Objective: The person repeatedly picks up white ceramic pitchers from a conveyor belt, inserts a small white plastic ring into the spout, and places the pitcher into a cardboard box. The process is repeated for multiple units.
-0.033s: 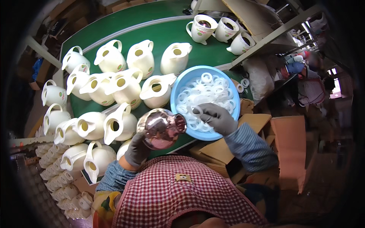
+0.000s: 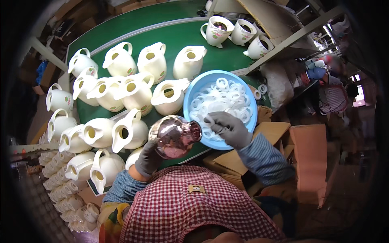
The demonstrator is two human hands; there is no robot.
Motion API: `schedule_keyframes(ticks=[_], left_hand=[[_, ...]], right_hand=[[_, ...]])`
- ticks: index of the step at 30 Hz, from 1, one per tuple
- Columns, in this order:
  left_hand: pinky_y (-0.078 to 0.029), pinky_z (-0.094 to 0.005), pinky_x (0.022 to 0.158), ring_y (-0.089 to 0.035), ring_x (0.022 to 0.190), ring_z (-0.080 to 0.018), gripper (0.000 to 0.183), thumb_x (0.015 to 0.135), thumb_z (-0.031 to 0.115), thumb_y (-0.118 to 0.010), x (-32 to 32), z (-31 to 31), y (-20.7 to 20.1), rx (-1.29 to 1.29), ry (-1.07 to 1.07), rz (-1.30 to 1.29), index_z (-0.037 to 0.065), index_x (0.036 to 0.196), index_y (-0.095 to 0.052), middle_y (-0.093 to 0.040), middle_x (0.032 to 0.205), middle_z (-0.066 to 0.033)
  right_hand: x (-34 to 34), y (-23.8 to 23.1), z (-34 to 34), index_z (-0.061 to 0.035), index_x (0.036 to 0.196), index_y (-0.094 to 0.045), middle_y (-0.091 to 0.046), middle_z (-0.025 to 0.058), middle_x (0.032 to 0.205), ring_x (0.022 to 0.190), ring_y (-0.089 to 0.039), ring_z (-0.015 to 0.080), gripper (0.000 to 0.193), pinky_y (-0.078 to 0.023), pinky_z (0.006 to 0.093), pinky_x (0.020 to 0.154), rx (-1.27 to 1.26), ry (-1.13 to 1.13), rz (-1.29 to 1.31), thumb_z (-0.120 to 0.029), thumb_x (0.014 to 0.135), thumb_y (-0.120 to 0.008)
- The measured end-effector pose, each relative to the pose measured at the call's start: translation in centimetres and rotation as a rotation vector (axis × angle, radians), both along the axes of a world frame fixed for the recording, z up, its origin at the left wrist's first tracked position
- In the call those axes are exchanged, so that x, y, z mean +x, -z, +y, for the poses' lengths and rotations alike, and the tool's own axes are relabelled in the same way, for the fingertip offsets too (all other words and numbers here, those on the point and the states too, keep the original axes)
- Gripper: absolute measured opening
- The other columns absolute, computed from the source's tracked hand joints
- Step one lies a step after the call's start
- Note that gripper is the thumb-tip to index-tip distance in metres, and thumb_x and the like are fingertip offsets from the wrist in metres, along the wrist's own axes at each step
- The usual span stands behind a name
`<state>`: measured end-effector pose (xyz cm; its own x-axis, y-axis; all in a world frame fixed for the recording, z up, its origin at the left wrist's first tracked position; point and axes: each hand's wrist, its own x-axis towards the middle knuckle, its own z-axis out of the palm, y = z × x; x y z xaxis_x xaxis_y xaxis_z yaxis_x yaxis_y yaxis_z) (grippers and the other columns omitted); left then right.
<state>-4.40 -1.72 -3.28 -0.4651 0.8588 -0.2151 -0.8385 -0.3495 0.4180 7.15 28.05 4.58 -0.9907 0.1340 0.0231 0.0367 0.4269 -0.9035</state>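
My gloved left hand (image 2: 148,160) grips a shiny pinkish-silver glass flask liner (image 2: 172,139) from its left side. The liner lies tilted, with its open neck pointing right toward a light-blue basin (image 2: 253,121). Many translucent white rings (image 2: 222,83) fill the basin. Over the basin's near part, my gloved right hand (image 2: 231,130) pinches one such ring (image 2: 208,120) between thumb and fingers, slightly apart from the liner's mouth. Left of the hands stand several cream jug bodies (image 2: 130,131) with handles, spouts and open round holes.
The green work surface (image 2: 142,30) has a pale rail across it. At the far right stand several printed jugs (image 2: 216,32) with dark shiny insides. Cardboard boxes (image 2: 259,139) sit near my right forearm. Stacked white jugs (image 2: 79,210) are at the lower left, beside a metal frame bar (image 2: 36,149).
My right hand has shifted slightly, and the ring in its fingers is turned a little more edge-on. The whole view has moved by a small amount; the left hand still holds the liner.
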Motion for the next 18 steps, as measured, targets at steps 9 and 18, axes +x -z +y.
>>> schedule_keyframes(ticks=[9,18], left_hand=[[-0.041,-0.0491,0.118,-0.052,0.139,-0.0314,0.081,0.095,0.053,-0.062,1.4,1.0,-0.9,0.071,0.124,-0.111,0.007,0.157,-0.038,-0.049,0.155,-0.0162],[-0.043,-0.0468,0.117,-0.055,0.136,-0.0303,0.086,0.093,0.061,-0.063,2.5,1.8,-3.0,-0.132,0.018,0.098,0.006,0.155,-0.04,-0.053,0.151,-0.0155]], right_hand=[[1.2,-2.7,-5.0,0.0042,0.123,-0.065,-0.066,0.0238,0.124,0.104,-0.07,0.0396,0.042,-0.06,0.0452,0.088,0.526,-0.219,0.365,-0.001,0.082,-0.072],[1.8,-0.6,-5.9,0.0006,0.131,-0.064,-0.061,0.0219,0.135,0.127,-0.061,0.0397,0.045,-0.05,0.0471,0.107,0.229,-0.08,0.46,-0.013,0.091,-0.078]])
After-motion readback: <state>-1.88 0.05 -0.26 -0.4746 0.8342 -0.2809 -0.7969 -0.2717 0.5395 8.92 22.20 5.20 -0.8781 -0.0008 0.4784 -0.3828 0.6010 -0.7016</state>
